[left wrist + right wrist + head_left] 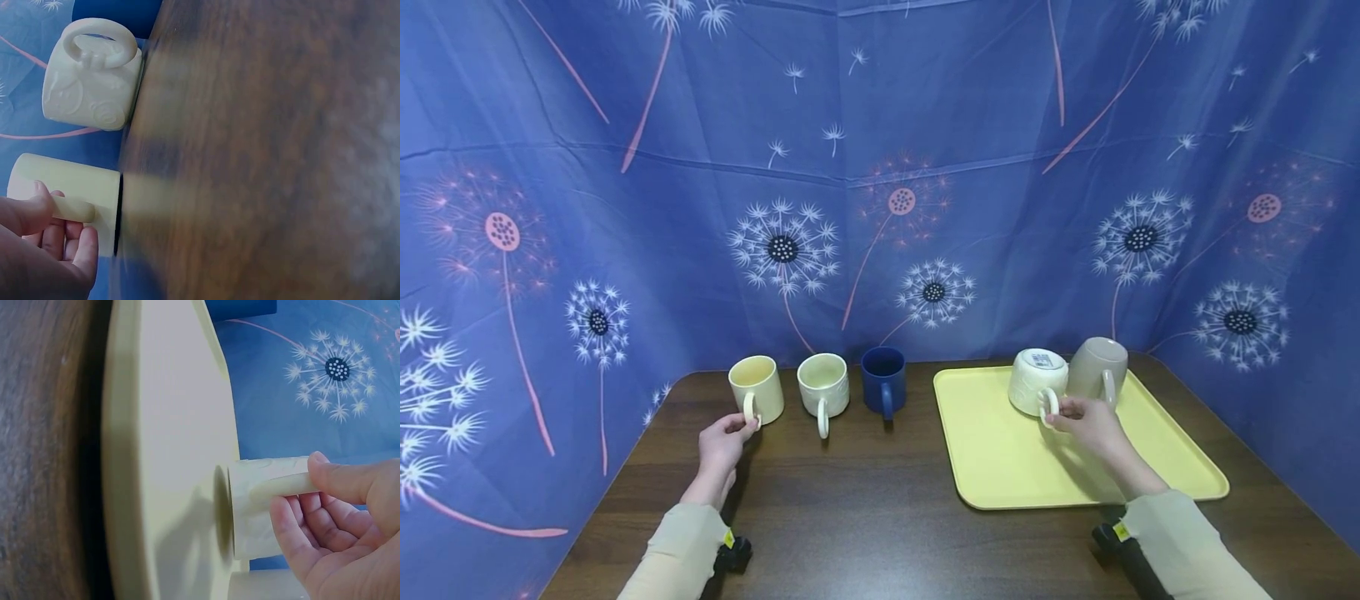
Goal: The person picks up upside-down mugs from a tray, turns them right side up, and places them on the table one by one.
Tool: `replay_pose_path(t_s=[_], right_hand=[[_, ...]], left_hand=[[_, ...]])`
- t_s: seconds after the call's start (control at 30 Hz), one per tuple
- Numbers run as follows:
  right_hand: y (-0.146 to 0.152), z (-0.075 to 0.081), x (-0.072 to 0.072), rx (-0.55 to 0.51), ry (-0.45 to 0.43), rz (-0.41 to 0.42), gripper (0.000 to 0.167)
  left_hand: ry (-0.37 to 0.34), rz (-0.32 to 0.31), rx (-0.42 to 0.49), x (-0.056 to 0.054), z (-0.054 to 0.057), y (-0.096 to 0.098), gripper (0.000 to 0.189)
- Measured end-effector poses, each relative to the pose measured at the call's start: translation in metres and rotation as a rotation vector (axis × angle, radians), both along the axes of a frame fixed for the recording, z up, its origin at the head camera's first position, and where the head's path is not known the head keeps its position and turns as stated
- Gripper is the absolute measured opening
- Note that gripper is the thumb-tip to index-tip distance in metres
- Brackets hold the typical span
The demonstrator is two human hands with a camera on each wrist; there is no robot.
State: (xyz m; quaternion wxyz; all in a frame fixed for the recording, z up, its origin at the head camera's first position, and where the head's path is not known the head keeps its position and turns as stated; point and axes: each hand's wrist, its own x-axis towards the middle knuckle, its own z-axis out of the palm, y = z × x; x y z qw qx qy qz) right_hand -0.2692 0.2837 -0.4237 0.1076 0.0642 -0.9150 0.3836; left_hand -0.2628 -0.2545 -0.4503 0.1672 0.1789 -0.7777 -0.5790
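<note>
My left hand (722, 450) pinches the handle of a pale yellow mug (763, 387), which is upright near the back of the table; thumb and fingers close round the handle in the left wrist view. My right hand (1093, 429) grips the handle of a white embossed mug (1033, 379) turned upside down, a label on its base. In the right wrist view this white mug (250, 525) is close over the yellow tray (175, 425), its rim facing the tray's surface. Beside it on the tray stands a grey mug (1097, 367), bottom up, partly behind my right hand.
Right of the yellow mug stand an upright cream embossed mug (823, 383) and a dark blue mug (883, 383), handles toward me. The yellow tray (1000, 467) lies on the right of the brown wooden table (865, 508). A blue dandelion-print curtain (880, 250) hangs behind.
</note>
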Motion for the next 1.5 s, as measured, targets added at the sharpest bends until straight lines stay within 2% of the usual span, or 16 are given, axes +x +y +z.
replay_pose_path(t_s=[0.23, 0.47, 0.63, 1.0, 1.27, 1.5], right_hand=[[-0.004, 0.008, 0.002, -0.07, -0.042, 0.05, 0.026], [-0.007, 0.02, 0.004, -0.109, -0.098, 0.072, 0.03], [-0.007, 0.023, 0.004, -0.137, -0.145, 0.09, 0.034], [-0.006, 0.028, 0.007, -0.207, -0.178, 0.134, 0.037], [-0.006, 0.039, 0.009, -0.228, -0.212, 0.162, 0.038], [-0.009, 0.044, 0.013, -0.215, -0.226, 0.125, 0.038]], left_hand=[[-0.052, -0.032, -0.034, 0.005, 0.001, -0.005, 0.026], [-0.062, -0.04, -0.017, 0.008, 0.002, -0.006, 0.028], [-0.061, -0.05, -0.02, 0.009, 0.003, -0.006, 0.029], [-0.06, -0.104, -0.147, 0.019, 0.007, -0.002, 0.029], [-0.032, -0.072, -0.219, 0.024, 0.017, -0.002, 0.034], [0.029, -0.035, -0.37, 0.031, 0.021, -0.001, 0.029]])
